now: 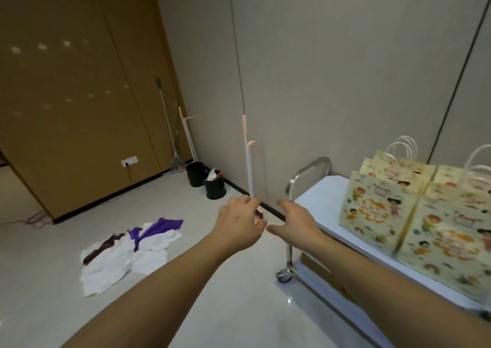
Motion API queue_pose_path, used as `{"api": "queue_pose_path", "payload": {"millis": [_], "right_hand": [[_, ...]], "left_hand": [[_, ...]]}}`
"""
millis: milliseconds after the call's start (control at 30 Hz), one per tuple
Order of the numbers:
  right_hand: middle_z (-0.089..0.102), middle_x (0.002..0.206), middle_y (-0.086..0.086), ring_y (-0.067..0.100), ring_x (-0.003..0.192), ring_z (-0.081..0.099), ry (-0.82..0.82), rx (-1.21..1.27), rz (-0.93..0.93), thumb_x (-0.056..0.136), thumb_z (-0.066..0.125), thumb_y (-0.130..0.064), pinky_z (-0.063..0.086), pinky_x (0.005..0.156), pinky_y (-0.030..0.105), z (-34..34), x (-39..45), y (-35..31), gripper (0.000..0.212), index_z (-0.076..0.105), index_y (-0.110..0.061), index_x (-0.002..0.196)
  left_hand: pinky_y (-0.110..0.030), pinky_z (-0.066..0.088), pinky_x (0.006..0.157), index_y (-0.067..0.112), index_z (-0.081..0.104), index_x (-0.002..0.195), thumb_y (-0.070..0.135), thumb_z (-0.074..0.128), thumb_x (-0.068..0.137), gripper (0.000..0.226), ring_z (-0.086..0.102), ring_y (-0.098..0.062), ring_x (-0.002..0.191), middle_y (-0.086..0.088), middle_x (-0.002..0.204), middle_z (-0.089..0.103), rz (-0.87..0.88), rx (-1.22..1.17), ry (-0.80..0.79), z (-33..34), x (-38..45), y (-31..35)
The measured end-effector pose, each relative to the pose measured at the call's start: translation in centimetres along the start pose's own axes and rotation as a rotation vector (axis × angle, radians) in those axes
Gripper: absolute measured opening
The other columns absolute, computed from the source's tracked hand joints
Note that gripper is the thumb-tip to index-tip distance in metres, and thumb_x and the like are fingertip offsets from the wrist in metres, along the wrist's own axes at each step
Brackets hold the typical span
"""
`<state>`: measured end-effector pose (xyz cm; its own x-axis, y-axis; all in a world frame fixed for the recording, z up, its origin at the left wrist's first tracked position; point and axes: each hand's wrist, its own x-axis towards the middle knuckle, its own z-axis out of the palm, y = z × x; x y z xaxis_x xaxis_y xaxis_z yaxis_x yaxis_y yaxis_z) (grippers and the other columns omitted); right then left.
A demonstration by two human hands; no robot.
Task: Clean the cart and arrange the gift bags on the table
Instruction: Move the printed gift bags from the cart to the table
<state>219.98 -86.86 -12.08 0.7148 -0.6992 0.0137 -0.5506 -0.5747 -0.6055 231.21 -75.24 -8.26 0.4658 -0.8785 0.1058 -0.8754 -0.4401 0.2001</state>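
Glossy pale tiled floor (225,308) reflects overhead light. Tall tan wooden wall panels (66,95) meet smooth grey wall panels (332,69) at the corner, a black skirting strip (111,197) along their base. A white wall socket (129,161) sits low.

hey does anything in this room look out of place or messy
Yes: a crumpled heap of white and purple cloths lies on the bare floor, left of the cart. The gift bags stand upright on it.

Polished metal is gleaming on the cart (308,173) handle at right, printed paper gift bags (414,215) are looking matt, crumpled cloth (127,252) is lying on the glossy floor (225,308) lower left.
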Motion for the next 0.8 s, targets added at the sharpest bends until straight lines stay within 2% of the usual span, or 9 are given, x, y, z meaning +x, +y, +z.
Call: {"api": "queue_pose_path", "payload": {"millis": [133, 267, 433, 633, 700, 800], "right_hand": [[0.05, 0.147, 0.006, 0.026, 0.133, 0.047, 0.069, -0.009, 0.161, 0.085, 0.072, -0.047, 0.043, 0.106, 0.039, -2.4, 1.2, 6.3, 0.077, 0.04, -0.022, 0.151], [0.045, 0.152, 0.005, 0.024, 0.136, 0.045, 0.15, -0.026, 0.313, 0.086, 0.071, -0.047, 0.042, 0.108, 0.037, -5.2, 2.5, 11.8, 0.081, 0.036, -0.019, 0.154], [0.048, 0.151, 0.0, 0.022, 0.136, 0.046, 0.288, -0.034, 0.514, 0.085, 0.075, -0.044, 0.04, 0.108, 0.034, -9.3, 6.1, 16.7, 0.079, 0.039, -0.021, 0.152], [0.053, 0.144, 0.006, 0.027, 0.126, 0.053, 0.506, -0.012, 0.692, 0.085, 0.076, -0.04, 0.048, 0.099, 0.04, -14.3, 11.8, 19.5, 0.076, 0.041, -0.018, 0.15], [0.052, 0.143, 0.008, 0.029, 0.128, 0.051, 0.593, -0.029, 0.743, 0.087, 0.074, -0.04, 0.046, 0.101, 0.042, -15.5, 13.4, 20.6, 0.075, 0.04, -0.016, 0.149], [0.05, 0.146, 0.008, 0.03, 0.134, 0.046, 0.633, -0.051, 0.769, 0.089, 0.072, -0.04, 0.042, 0.105, 0.043, -16.6, 15.0, 22.0, 0.074, 0.038, -0.016, 0.15]], "left_hand": [[-0.044, 0.043, 0.107, 0.026, 0.046, 0.146, 0.046, 0.055, 0.096, 0.055, 0.045, -0.023, 0.13, 0.0, 0.144, 0.051, 0.156, -0.018, -0.066, 3.3, 6.4, 4.4], [-0.044, 0.04, 0.11, 0.022, 0.041, 0.151, 0.043, 0.055, 0.098, 0.059, 0.042, -0.026, 0.135, -0.004, 0.149, 0.048, 0.312, -0.033, -0.128, 6.1, 13.3, 8.4], [-0.044, 0.038, 0.112, 0.021, 0.037, 0.151, 0.047, 0.052, 0.099, 0.06, 0.038, -0.026, 0.138, -0.003, 0.152, 0.042, 0.438, -0.083, -0.222, 9.4, 22.1, 11.7], [-0.042, 0.039, 0.11, 0.019, 0.041, 0.149, 0.044, 0.06, 0.097, 0.061, 0.039, -0.026, 0.14, -0.006, 0.152, 0.043, 0.444, -0.283, -0.349, 11.5, 31.5, 14.6], [-0.036, 0.042, 0.103, 0.018, 0.045, 0.147, 0.042, 0.062, 0.096, 0.059, 0.045, -0.024, 0.136, -0.005, 0.149, 0.047, 0.428, -0.359, -0.379, 12.4, 34.0, 15.6], [-0.029, 0.042, 0.092, 0.018, 0.048, 0.143, 0.037, 0.063, 0.097, 0.053, 0.049, -0.023, 0.131, -0.004, 0.145, 0.051, 0.452, -0.381, -0.42, 14.0, 36.5, 17.2]]}}
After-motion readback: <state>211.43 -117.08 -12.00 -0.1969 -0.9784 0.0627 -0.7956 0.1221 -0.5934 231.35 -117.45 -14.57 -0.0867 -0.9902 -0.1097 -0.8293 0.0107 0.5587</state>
